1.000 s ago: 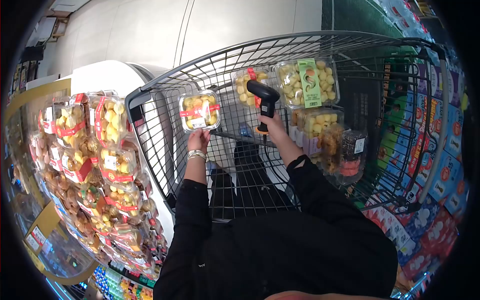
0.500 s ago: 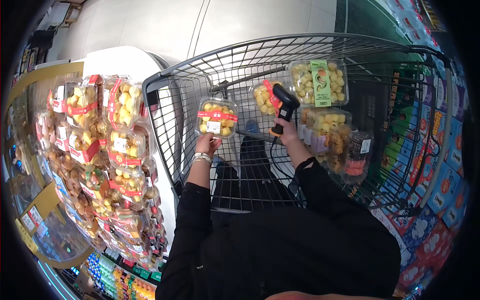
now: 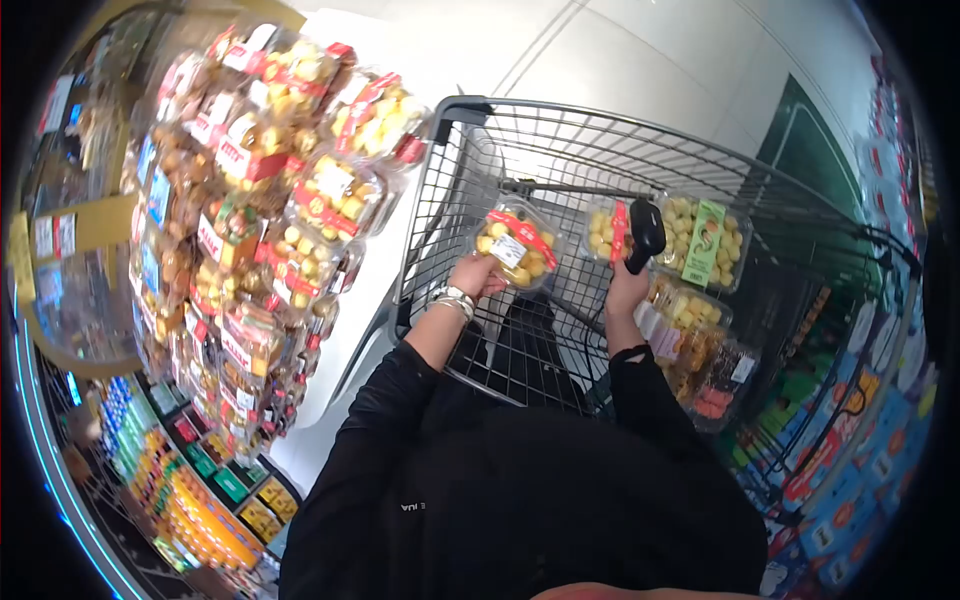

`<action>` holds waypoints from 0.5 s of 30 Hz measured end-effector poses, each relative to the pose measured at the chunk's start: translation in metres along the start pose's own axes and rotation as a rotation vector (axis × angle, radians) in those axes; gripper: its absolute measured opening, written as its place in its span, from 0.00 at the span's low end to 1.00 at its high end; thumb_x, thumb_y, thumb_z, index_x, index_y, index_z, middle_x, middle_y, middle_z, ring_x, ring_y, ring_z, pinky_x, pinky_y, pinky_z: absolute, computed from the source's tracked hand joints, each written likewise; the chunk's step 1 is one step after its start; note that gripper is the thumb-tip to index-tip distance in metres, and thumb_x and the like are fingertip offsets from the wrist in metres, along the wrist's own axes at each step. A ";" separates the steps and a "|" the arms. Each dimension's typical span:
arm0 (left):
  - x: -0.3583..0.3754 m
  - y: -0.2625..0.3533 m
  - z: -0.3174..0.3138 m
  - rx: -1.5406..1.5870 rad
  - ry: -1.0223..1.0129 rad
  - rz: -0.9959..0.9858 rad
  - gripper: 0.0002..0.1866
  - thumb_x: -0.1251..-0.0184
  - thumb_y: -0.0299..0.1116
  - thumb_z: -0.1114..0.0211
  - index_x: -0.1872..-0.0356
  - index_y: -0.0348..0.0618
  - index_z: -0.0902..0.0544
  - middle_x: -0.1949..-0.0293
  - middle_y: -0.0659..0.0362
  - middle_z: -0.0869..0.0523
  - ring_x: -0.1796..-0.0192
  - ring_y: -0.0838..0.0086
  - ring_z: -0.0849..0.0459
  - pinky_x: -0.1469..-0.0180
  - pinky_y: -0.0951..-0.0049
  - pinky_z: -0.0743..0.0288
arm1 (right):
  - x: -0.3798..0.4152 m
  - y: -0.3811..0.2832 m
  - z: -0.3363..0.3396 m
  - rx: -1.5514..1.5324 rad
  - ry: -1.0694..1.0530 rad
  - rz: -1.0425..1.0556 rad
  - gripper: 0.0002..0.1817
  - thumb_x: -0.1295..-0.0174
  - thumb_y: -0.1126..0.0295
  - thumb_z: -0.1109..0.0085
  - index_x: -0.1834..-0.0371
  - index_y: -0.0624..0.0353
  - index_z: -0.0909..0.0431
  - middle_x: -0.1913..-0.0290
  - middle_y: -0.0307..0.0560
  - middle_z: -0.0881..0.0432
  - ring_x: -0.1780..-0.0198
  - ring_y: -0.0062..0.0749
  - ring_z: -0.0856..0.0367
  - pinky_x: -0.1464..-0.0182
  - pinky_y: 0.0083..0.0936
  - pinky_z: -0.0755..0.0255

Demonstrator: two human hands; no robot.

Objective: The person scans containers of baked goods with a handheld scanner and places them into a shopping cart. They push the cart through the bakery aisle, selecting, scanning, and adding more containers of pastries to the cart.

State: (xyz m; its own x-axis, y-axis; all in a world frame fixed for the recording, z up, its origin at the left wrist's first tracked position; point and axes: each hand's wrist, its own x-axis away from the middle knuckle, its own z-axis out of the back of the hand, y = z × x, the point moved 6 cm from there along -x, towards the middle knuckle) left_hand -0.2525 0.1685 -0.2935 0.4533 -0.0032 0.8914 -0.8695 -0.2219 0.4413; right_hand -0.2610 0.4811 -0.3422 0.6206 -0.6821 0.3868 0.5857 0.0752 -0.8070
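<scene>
- So our left hand [image 3: 477,278] has the red-banded clear box [image 3: 530,240] pinched at its near edge
- That box is just past our left fingers, left of our right hand [image 3: 626,287], which grips a black barcode scanner [image 3: 648,230]
- Green-banded box [image 3: 705,242] sits in our shopping cart [image 3: 600,119], right of the scanner

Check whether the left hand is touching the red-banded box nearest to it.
Touching. The head view shows the left hand gripping the near edge of the red-banded box, with no gap at the fingers.
</scene>
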 end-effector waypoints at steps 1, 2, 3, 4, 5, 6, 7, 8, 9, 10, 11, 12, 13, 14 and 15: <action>0.020 0.007 -0.007 -0.001 -0.041 -0.029 0.10 0.38 0.32 0.51 0.63 0.35 0.27 0.72 0.54 0.19 0.72 0.71 0.17 0.67 0.74 0.20 | 0.018 -0.037 0.008 0.179 0.018 0.207 0.07 0.50 0.71 0.41 0.72 0.63 0.25 0.79 0.39 0.24 0.78 0.22 0.26 0.74 0.21 0.33; 0.041 0.014 -0.011 0.015 -0.025 -0.068 0.10 0.36 0.32 0.51 0.63 0.36 0.27 0.72 0.55 0.18 0.73 0.73 0.17 0.68 0.75 0.20 | 0.022 -0.038 0.011 0.169 0.004 0.203 0.09 0.50 0.70 0.40 0.73 0.65 0.24 0.78 0.42 0.23 0.77 0.24 0.25 0.72 0.25 0.33; 0.065 0.025 -0.017 0.014 -0.111 -0.071 0.09 0.35 0.33 0.50 0.63 0.38 0.27 0.71 0.56 0.18 0.71 0.75 0.17 0.66 0.76 0.21 | 0.013 -0.018 0.010 0.122 -0.009 0.227 0.09 0.51 0.69 0.40 0.72 0.65 0.24 0.78 0.42 0.23 0.76 0.24 0.25 0.72 0.25 0.33; 0.088 0.034 -0.016 0.025 -0.160 -0.095 0.09 0.35 0.33 0.50 0.61 0.38 0.27 0.68 0.56 0.18 0.69 0.76 0.17 0.63 0.76 0.21 | 0.022 -0.033 0.015 0.183 -0.016 0.270 0.09 0.51 0.70 0.39 0.72 0.65 0.24 0.78 0.41 0.24 0.77 0.23 0.26 0.73 0.24 0.33; 0.110 0.039 -0.013 0.036 -0.209 -0.116 0.09 0.34 0.32 0.50 0.59 0.38 0.27 0.66 0.56 0.18 0.66 0.76 0.17 0.61 0.76 0.22 | 0.032 -0.047 0.021 0.245 -0.020 0.313 0.09 0.52 0.71 0.39 0.71 0.65 0.24 0.79 0.39 0.25 0.78 0.22 0.26 0.74 0.23 0.33; 0.129 0.045 -0.005 0.062 -0.199 -0.140 0.09 0.34 0.32 0.50 0.59 0.38 0.27 0.66 0.56 0.18 0.66 0.76 0.17 0.61 0.76 0.22 | 0.030 -0.048 0.023 0.185 -0.062 0.303 0.09 0.52 0.72 0.39 0.70 0.65 0.24 0.78 0.39 0.24 0.77 0.22 0.26 0.74 0.22 0.33; 0.149 0.050 0.003 0.129 -0.236 -0.198 0.10 0.34 0.31 0.51 0.58 0.37 0.27 0.63 0.56 0.19 0.63 0.76 0.18 0.59 0.76 0.22 | 0.035 -0.062 0.023 0.127 -0.107 0.289 0.10 0.53 0.72 0.38 0.69 0.65 0.24 0.77 0.39 0.24 0.77 0.21 0.26 0.74 0.21 0.33; 0.167 0.053 0.013 0.191 -0.277 -0.256 0.10 0.34 0.30 0.51 0.56 0.37 0.28 0.61 0.56 0.19 0.60 0.75 0.18 0.57 0.76 0.23 | 0.041 -0.074 0.029 0.123 -0.144 0.235 0.12 0.54 0.72 0.38 0.66 0.64 0.23 0.77 0.42 0.22 0.74 0.26 0.24 0.67 0.25 0.31; 0.180 0.052 0.030 0.277 -0.249 -0.309 0.11 0.35 0.28 0.51 0.53 0.37 0.29 0.57 0.56 0.20 0.57 0.74 0.19 0.54 0.76 0.24 | 0.064 -0.111 0.035 0.073 -0.169 0.172 0.10 0.53 0.74 0.39 0.67 0.66 0.23 0.75 0.40 0.22 0.72 0.24 0.24 0.68 0.24 0.31; 0.201 0.058 0.047 0.328 -0.208 -0.356 0.10 0.36 0.27 0.52 0.55 0.38 0.29 0.60 0.56 0.20 0.59 0.75 0.19 0.56 0.76 0.24 | 0.063 -0.116 0.035 -0.021 -0.168 0.271 0.10 0.53 0.75 0.39 0.66 0.67 0.23 0.73 0.40 0.22 0.72 0.23 0.25 0.68 0.23 0.31; 0.220 0.061 0.064 0.378 -0.170 -0.401 0.09 0.37 0.26 0.52 0.57 0.39 0.29 0.62 0.57 0.20 0.62 0.77 0.19 0.58 0.76 0.24 | 0.060 -0.121 0.038 -0.118 -0.165 0.367 0.10 0.52 0.76 0.39 0.66 0.67 0.23 0.72 0.39 0.22 0.71 0.22 0.25 0.68 0.23 0.31; 0.231 0.057 0.085 0.426 -0.127 -0.467 0.09 0.36 0.25 0.53 0.56 0.38 0.29 0.62 0.57 0.20 0.61 0.76 0.19 0.57 0.75 0.23 | 0.061 -0.127 0.038 -0.236 -0.216 0.334 0.12 0.52 0.78 0.40 0.63 0.68 0.24 0.69 0.39 0.23 0.72 0.21 0.26 0.69 0.21 0.31; 0.240 0.054 0.106 0.473 -0.086 -0.529 0.10 0.36 0.24 0.54 0.55 0.37 0.30 0.62 0.56 0.20 0.61 0.75 0.18 0.57 0.74 0.22 | 0.082 -0.151 0.038 -0.324 -0.295 0.242 0.15 0.50 0.80 0.42 0.57 0.67 0.26 0.69 0.40 0.24 0.72 0.22 0.26 0.70 0.20 0.30; 0.249 0.055 0.124 0.487 -0.070 -0.577 0.10 0.36 0.23 0.56 0.55 0.37 0.30 0.61 0.54 0.19 0.61 0.73 0.18 0.57 0.72 0.21 | 0.111 -0.185 0.038 -0.434 -0.350 0.258 0.16 0.50 0.82 0.43 0.56 0.67 0.28 0.70 0.40 0.25 0.73 0.23 0.26 0.70 0.20 0.30; 0.252 0.052 0.142 0.539 0.014 -0.596 0.11 0.36 0.24 0.56 0.55 0.36 0.30 0.60 0.53 0.19 0.62 0.72 0.17 0.58 0.73 0.21 | 0.139 -0.214 0.034 -0.541 -0.408 0.275 0.17 0.50 0.83 0.45 0.55 0.67 0.29 0.71 0.40 0.25 0.74 0.24 0.26 0.70 0.20 0.30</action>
State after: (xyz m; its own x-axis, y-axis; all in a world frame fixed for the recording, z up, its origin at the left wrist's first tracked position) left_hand -0.1560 0.0177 -0.0609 0.8057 0.2755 0.5243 -0.2659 -0.6228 0.7358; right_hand -0.2828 0.3949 -0.1009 0.9146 -0.3575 0.1890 0.1068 -0.2372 -0.9656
